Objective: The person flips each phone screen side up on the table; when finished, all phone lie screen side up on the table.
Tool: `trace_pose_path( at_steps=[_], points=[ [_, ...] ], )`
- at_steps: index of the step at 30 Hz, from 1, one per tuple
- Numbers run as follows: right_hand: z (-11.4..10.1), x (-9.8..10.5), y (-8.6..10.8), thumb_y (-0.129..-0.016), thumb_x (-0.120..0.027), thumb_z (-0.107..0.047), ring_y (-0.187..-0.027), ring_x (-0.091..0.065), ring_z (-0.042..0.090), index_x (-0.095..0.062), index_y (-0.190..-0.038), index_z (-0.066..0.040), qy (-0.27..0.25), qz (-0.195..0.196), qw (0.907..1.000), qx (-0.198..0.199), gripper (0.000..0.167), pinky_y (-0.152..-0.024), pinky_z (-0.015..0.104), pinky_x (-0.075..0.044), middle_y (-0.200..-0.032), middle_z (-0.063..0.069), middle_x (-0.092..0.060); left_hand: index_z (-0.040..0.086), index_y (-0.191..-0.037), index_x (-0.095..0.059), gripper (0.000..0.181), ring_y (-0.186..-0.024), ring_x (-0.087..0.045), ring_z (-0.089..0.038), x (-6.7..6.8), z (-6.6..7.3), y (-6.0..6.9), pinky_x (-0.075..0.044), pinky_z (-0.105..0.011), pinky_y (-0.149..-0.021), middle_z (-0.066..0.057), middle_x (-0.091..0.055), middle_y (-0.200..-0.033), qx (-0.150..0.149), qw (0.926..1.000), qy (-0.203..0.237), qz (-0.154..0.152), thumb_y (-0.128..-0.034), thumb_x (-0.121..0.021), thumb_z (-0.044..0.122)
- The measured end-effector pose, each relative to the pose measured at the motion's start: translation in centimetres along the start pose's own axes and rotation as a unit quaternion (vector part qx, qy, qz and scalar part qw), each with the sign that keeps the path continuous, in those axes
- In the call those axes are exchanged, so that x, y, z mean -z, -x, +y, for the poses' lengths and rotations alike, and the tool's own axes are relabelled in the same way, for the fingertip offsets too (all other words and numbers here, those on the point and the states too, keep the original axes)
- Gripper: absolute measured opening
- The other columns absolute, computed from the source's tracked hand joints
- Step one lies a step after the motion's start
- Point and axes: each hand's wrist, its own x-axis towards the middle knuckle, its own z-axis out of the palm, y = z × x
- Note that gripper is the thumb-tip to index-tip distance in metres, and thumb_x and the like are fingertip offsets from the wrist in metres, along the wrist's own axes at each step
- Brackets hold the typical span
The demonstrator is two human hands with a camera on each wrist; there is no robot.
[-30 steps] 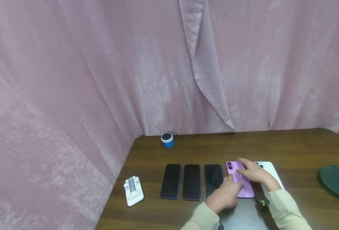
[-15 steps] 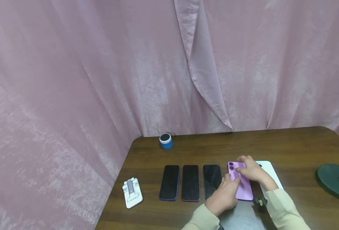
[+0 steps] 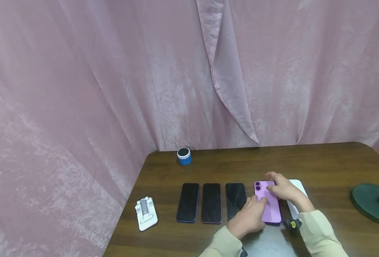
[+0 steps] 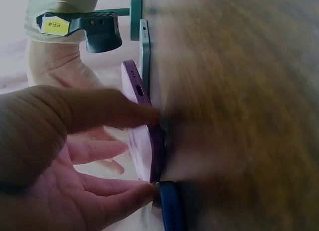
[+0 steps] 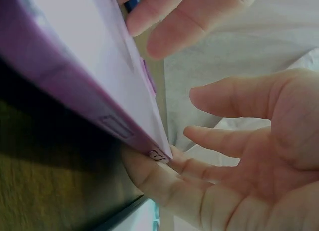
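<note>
The step in hand looks like a two-handed hold on the purple phone (image 3: 270, 211), which lies back upward in front of the person, between the black phone (image 3: 236, 195) at nine o'clock and the white phone (image 3: 299, 185) at about three. The left hand (image 3: 248, 216), at the phone's eight o'clock, seems to grasp it along the near long side, thumb toward the port end and fingertips toward the far corner. The right hand (image 3: 286, 190), at two o'clock, appears to pinch the camera-end corner, a digit pressed to its edge. A dark gap under that side suggests the phone is slightly off the table (image 3: 208, 237), though how far I cannot tell. The next move calls for both hands to act together, keeping the phone level and free of its neighbours.

The phone has a glossy lilac back, deeper purple sides and rounded corners. Two dark lenses (image 3: 258, 186) stand one above the other at eleven o'clock; the port (image 4: 139, 90) is at the six o'clock end. Its screen is hidden.
</note>
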Motion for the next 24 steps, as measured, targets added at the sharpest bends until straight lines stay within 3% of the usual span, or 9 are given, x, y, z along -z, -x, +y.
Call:
trace_pose_path(
  at_steps=[4, 9, 13, 16, 24],
  points=[
    [-0.5, 0.3, 0.2, -0.088, -0.061, -0.001, -0.091, -0.061, 0.038, -0.044, -0.130, 0.021, -0.026, 0.000, 0.9997, -0.002, 0.050, -0.064, 0.041, -0.055, -0.114, 0.041, -0.055, 0.015, -0.126, -0.056, 0.066, -0.089, -0.051, -0.008, 0.1, -0.4, -0.3, -0.047, -0.020, -0.070, 0.001, -0.057, -0.103, -0.019, 0.9995, 0.024, 0.002, -0.0744, -0.089, 0.039],
    [-1.2, 0.6, 0.6, -0.092, -0.059, -0.001, -0.088, -0.062, 0.034, -0.043, -0.133, 0.019, -0.053, 0.000, 0.9986, -0.007, 0.048, -0.062, 0.039, -0.056, -0.116, 0.040, -0.053, 0.006, -0.136, -0.051, 0.075, -0.088, -0.052, -0.006, 0.6, -1.1, -0.5, -0.046, -0.020, -0.072, 0.002, -0.060, -0.101, -0.014, 0.9945, 0.104, -0.006, -0.0835, -0.078, 0.052],
    [-1.8, 0.7, 0.7, -0.093, -0.058, -0.002, -0.090, -0.063, 0.037, -0.043, -0.134, 0.018, -0.046, 0.006, 0.9989, -0.005, 0.048, -0.064, 0.040, -0.056, -0.120, 0.042, -0.052, 0.004, -0.146, -0.043, 0.081, -0.087, -0.055, -0.004, 1.2, -1.6, -0.5, -0.049, -0.021, -0.071, 0.001, -0.062, -0.105, 0.002, 0.9804, 0.196, -0.014, -0.0868, -0.076, 0.048],
    [-2.2, 0.7, 0.8, -0.094, -0.059, -0.004, -0.094, -0.064, 0.040, -0.043, -0.135, 0.017, -0.037, 0.013, 0.9992, -0.006, 0.049, -0.066, 0.042, -0.056, -0.123, 0.043, -0.051, 0.004, -0.148, -0.039, 0.081, -0.088, -0.057, -0.003, 1.4, -2.0, -0.5, -0.050, -0.021, -0.071, -0.001, -0.063, -0.108, 0.002, 0.9714, 0.237, -0.013, -0.0887, -0.075, 0.045],
    [-3.1, 0.3, 1.0, -0.094, -0.061, -0.005, -0.099, -0.062, 0.045, -0.045, -0.134, 0.017, -0.016, 0.032, 0.9993, -0.002, 0.048, -0.071, 0.047, -0.056, -0.124, 0.043, -0.051, 0.004, -0.152, -0.036, 0.085, -0.102, -0.059, -0.007, 1.3, -2.0, -0.5, -0.051, -0.025, -0.082, -0.005, -0.062, -0.125, 0.015, 0.9664, 0.256, -0.014, -0.0890, -0.073, 0.047]
  ],
)
